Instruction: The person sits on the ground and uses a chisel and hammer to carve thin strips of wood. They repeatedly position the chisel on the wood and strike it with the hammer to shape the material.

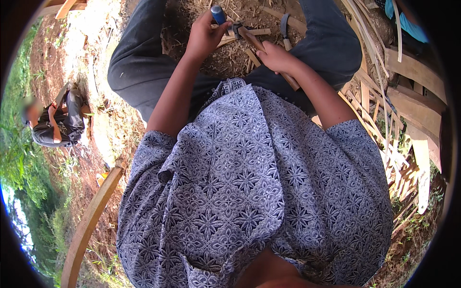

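My left hand is closed round a blue-handled tool that looks like a chisel. Its rounded top sticks up past my fingers, and its lower end is hidden. My right hand grips the wooden shaft of a hammer, which slants from my right thigh up toward the left. The dark metal hammer head lies right beside the fingers of my left hand. Beyond my right hand, a curved blade with a pale handle rests on the ground near my right knee.
Wood shavings and small offcuts litter the ground between my legs. Long strips and boards are piled at the right. A curved wooden beam stands at the lower left. Another person sits at the far left, holding something long.
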The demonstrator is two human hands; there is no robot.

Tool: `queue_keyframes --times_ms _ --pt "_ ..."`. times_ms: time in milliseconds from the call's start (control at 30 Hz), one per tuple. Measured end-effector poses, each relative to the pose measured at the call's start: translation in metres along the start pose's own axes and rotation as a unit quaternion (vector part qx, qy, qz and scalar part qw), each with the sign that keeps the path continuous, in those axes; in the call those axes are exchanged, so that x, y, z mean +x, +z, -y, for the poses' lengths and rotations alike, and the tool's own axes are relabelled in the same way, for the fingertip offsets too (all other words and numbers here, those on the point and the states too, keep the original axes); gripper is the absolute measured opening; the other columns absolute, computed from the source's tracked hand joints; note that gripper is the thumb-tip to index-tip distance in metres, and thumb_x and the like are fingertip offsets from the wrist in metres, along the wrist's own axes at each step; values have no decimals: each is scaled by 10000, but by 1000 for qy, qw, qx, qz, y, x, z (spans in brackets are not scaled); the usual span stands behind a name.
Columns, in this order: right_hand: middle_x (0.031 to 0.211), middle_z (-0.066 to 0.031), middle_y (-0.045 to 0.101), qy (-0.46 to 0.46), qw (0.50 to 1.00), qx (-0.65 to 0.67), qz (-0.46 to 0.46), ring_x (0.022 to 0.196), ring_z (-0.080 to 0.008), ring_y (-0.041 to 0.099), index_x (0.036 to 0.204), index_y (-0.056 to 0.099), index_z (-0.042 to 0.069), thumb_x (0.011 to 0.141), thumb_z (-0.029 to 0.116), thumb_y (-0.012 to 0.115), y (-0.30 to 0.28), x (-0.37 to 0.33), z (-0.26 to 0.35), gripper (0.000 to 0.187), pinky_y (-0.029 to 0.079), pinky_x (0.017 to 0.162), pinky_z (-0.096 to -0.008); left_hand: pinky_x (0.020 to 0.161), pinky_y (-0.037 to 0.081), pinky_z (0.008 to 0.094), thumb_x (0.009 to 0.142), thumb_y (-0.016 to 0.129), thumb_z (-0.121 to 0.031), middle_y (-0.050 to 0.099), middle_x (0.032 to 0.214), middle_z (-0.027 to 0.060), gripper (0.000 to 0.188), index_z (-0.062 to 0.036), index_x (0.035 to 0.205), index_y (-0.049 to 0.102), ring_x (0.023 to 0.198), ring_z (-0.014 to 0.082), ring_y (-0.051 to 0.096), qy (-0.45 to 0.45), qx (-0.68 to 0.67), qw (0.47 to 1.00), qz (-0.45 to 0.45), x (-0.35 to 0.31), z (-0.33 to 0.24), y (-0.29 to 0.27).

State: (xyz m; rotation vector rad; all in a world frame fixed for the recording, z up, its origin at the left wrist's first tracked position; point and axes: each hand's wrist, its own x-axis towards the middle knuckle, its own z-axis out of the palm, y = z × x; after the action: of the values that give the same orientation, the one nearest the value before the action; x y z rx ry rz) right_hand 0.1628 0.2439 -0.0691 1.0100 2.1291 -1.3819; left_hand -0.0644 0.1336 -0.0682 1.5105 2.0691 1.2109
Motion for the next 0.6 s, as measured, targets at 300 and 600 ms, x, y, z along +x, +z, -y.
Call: queue_keyframes --times_ms 300,600 --pt "738 -104 578 -1 1000 5 -2 453 -211 559 1100 485 3 1060 330 500 0 -1 0 330 471 448 -381 818 559 366 885 819 -187 743 965 108 225 -37 995 693 936 242 734 2 -24 1000 -1 2 -8 4" --pt "747 -86 569 16 1000 8 7 478 -190 562 1135 505 15 1061 341 500 -2 -1 2 334 477 457 -362 773 543 378 855 840 -165 701 929 118 253 -36 995 673 879 272 699 21 -9 1000 0 2 -4 7"
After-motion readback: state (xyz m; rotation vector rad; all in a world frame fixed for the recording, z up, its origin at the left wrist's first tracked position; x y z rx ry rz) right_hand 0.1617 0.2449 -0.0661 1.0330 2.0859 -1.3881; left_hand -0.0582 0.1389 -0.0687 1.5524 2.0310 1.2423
